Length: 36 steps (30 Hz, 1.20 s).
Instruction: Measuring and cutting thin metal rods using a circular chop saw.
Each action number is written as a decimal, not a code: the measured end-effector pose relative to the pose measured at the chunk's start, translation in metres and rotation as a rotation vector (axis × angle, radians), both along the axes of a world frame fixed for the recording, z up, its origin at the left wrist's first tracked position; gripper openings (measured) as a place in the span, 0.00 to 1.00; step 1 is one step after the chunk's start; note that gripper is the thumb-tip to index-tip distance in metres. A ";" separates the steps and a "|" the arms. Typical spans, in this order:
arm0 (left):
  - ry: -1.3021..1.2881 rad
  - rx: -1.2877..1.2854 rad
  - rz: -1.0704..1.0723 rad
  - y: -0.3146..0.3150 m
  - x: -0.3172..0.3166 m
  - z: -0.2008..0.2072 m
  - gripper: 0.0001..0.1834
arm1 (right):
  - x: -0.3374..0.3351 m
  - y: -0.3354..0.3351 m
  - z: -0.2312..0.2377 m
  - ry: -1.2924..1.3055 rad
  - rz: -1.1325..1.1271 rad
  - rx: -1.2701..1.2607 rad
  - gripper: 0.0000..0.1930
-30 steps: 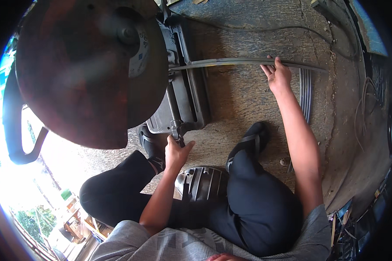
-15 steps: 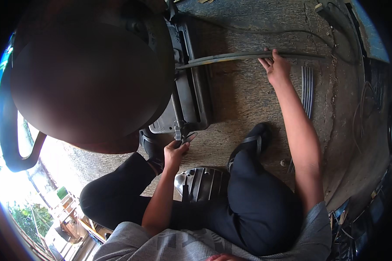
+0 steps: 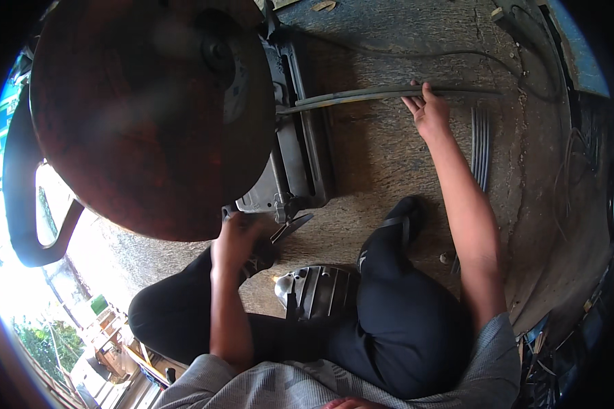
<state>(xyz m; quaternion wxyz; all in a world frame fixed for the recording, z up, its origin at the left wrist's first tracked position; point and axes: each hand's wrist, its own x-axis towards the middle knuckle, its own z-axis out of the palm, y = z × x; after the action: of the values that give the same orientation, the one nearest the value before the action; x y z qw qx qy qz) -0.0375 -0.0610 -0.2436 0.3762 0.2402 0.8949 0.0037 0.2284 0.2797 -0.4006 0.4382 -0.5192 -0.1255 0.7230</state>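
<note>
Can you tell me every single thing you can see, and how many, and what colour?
Saw cover: one, dark reddish-brown, upper left
Saw handle: one, dark, far left
Saw base: one, grey, right of the cover
Metal strips: at least two, grey, sticking out from the saw
Metal rods: several, grey, on the floor at right
Cable: one, dark, top
Ribbed metal cover: one, silvery, between the legs
Floor: one, brown, underneath
Shoes: two, mostly black, on the feet
Trousers: one pair, black, bottom middle
Shirt: one, grey, bottom edge
Right hand: one, bare, holding the strips
Left hand: one, bare, blurred, below the saw
</note>
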 end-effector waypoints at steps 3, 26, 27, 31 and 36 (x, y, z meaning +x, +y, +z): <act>0.292 0.320 -0.105 -0.030 -0.056 0.047 0.11 | -0.001 -0.001 0.003 0.008 -0.013 -0.032 0.11; 1.147 0.866 -0.613 -0.027 -0.151 0.231 0.14 | -0.006 -0.001 -0.001 0.056 -0.023 0.005 0.09; 1.099 0.885 -0.580 -0.025 -0.138 0.217 0.14 | -0.005 -0.001 -0.001 0.043 -0.011 0.003 0.09; 0.935 0.939 -0.489 0.002 -0.035 0.176 0.13 | 0.000 -0.001 -0.006 0.042 -0.055 -0.012 0.10; 0.738 0.993 -0.364 -0.001 0.007 0.147 0.13 | -0.001 0.001 -0.012 0.016 -0.034 -0.017 0.12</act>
<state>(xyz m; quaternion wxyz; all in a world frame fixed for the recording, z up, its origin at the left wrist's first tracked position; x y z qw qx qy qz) -0.0305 -0.0618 -0.0965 -0.1176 0.5191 0.8021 0.2710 0.2270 0.2807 -0.4129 0.4471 -0.5191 -0.1069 0.7206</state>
